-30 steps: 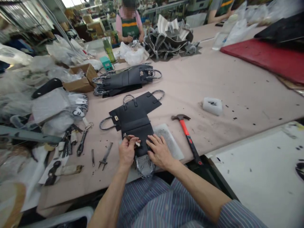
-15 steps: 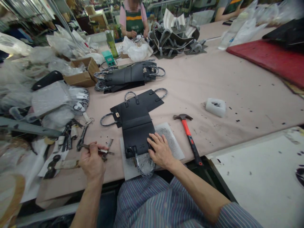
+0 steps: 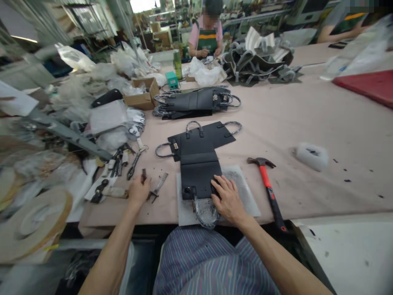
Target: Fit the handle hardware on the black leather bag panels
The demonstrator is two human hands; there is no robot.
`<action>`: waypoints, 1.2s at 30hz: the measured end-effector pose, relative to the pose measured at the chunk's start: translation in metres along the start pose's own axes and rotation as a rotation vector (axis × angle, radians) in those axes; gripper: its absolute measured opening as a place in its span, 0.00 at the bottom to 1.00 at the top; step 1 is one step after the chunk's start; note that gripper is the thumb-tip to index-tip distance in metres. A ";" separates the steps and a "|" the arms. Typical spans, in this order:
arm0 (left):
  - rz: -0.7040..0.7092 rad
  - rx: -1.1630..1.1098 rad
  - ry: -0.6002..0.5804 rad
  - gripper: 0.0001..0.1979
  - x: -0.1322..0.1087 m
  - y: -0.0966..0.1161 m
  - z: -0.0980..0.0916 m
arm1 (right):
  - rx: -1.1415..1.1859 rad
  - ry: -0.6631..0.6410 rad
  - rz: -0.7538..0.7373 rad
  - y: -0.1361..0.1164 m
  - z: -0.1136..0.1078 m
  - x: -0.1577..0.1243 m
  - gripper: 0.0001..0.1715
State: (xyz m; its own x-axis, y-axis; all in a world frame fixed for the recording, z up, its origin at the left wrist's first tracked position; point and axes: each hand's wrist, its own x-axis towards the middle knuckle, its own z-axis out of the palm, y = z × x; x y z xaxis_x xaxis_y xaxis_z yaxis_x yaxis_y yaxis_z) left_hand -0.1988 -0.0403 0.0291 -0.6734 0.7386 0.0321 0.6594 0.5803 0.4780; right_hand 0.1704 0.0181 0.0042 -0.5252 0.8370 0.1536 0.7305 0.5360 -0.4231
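My right hand (image 3: 227,199) lies with spread fingers on the lower right edge of a flat black bag piece (image 3: 200,172). Beneath that piece is a white pad (image 3: 242,192) with dark specks. At the left, my left hand (image 3: 139,189) is closed around a small dark metal tool (image 3: 144,175), its tip showing above the fingers. Another metal tool (image 3: 158,187) lies just right of that hand. A second black piece with wrapped handles (image 3: 222,134) sits partly under the first. The red and black hammer (image 3: 270,192) rests right of the pad.
Black bags (image 3: 193,100) are stacked farther back beside a cardboard box (image 3: 143,94). Hand tools (image 3: 118,162) and a tape roll (image 3: 37,221) lie at left. A white roll (image 3: 311,156) is at right. A person (image 3: 208,37) works across the table.
The view has turned left, so the scene sits farther right. My left hand has moved off the tool now lying beside it. My right hand stays on the black piece.
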 end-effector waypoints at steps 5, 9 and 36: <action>0.133 0.126 -0.018 0.17 -0.001 -0.008 -0.002 | -0.054 0.022 -0.042 0.005 0.009 0.001 0.28; 0.130 0.158 0.049 0.14 -0.002 -0.021 -0.013 | -0.088 0.041 -0.062 0.007 0.011 0.000 0.28; -0.134 -0.610 -0.380 0.14 0.014 0.031 -0.019 | 0.035 0.029 0.030 -0.002 -0.001 0.005 0.30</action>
State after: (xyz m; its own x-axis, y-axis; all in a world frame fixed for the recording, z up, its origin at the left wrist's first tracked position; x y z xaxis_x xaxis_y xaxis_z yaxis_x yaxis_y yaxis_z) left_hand -0.1945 -0.0183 0.0610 -0.4992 0.8072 -0.3150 0.2017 0.4618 0.8638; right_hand 0.1664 0.0215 0.0067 -0.4904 0.8555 0.1660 0.7294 0.5072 -0.4590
